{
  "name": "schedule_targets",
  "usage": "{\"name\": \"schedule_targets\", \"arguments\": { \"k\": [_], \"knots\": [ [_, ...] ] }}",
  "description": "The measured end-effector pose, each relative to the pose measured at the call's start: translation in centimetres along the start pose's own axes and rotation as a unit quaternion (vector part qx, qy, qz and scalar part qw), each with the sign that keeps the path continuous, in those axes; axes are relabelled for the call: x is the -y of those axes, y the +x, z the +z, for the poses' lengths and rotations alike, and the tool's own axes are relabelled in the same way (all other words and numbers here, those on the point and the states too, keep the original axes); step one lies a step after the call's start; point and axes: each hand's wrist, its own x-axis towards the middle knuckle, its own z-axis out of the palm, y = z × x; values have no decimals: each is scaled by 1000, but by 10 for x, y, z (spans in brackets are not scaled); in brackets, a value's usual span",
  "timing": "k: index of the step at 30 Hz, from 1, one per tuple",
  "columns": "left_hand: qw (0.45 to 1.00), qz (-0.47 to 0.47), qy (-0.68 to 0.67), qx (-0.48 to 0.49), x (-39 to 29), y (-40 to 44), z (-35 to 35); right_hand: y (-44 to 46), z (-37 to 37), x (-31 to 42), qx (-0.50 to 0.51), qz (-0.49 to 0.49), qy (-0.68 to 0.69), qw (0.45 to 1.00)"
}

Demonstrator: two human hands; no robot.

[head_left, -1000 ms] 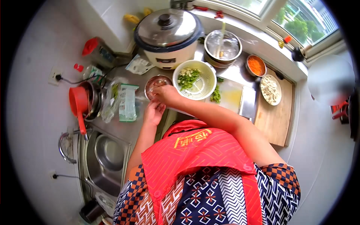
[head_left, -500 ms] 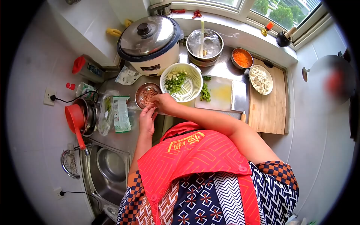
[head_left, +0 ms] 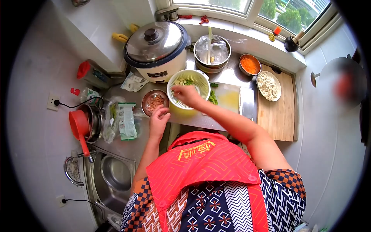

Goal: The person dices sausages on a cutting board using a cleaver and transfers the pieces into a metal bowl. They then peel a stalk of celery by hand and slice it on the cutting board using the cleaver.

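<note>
A metal bowl (head_left: 144,104) of pinkish chopped meat (head_left: 155,101) stands on the counter. My left hand (head_left: 159,119) is at its near rim, fingers loosely bent and apart, with nothing visible in them. My right hand (head_left: 185,95) is over a white colander (head_left: 199,89), fingertips drawn together above its left side. Whatever they may hold is too small to make out. Inside the colander, chopped greens and pale bits (head_left: 184,81) show partly behind the hand. More cut greens (head_left: 213,98) lie just to the right, on the edge of a cutting board (head_left: 228,98).
Behind the colander stands a big rice cooker (head_left: 166,63). Farther right are a steel pot (head_left: 223,58), a bowl of shredded carrot (head_left: 250,64), a plate of white pieces (head_left: 268,86) and a wooden board (head_left: 276,121). Left are plastic packets (head_left: 126,121), a red dipper (head_left: 78,123) and a sink (head_left: 102,181).
My hands were together at the meat bowl; my right hand has moved right, over the colander. My left hand stays by the bowl, its fingers loosened. The whole view has shifted slightly.
</note>
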Motion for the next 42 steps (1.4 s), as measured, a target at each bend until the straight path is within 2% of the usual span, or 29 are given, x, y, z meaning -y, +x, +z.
{"name": "schedule_targets", "arguments": {
  "k": [1,2,3,6,10,11,12,14,18,23,24,26,29,32,33,36,38,40,42],
  "knots": [
    [998,26,52,25,-7,5,0,9,-15,-11,-49,-24,1,999],
    [992,51,103,49,-12,12,1,17,-35,-15,-31,61,34,997],
    [987,89,112,70,-13,24,5,28,-61,-12,-47,50,-30,997],
    [946,242,201,73,-67,44,35,54,-109,-38,-54,155,19,986],
    [952,219,163,136,-93,71,79,65,-146,-75,-82,205,54,974],
    [952,219,156,147,-92,79,94,61,-151,-80,-56,188,-16,980],
    [951,219,149,159,-90,88,108,56,-149,-93,-54,182,8,982],
    [948,237,152,149,-75,109,139,45,-142,-103,-50,196,71,977],
    [939,251,204,119,-59,152,185,39,-137,-118,-51,216,106,969],
    [973,108,186,82,-59,190,210,56,-152,-132,-44,248,154,955],
    [948,175,263,46,-58,199,209,61,-155,-137,-41,260,155,952],
    [942,133,307,8,-56,216,212,72,-157,-150,-23,251,181,951],
    [931,59,360,16,-75,228,217,88,-165,-151,0,269,229,936],
    [915,43,402,15,-68,245,226,97,-178,-146,8,283,255,925],
    [907,60,416,8,-70,240,231,97,-182,-144,0,284,266,921],
    [878,216,427,-20,-60,233,250,99,-194,-135,1,284,309,908],
    [865,320,387,-28,-51,229,265,103,-200,-129,-18,263,340,903],
    [880,265,389,59,-72,217,276,109,-202,-127,-35,261,333,905],
    [893,271,327,150,-94,212,272,117,-197,-128,-23,278,307,910]
  ]
}}
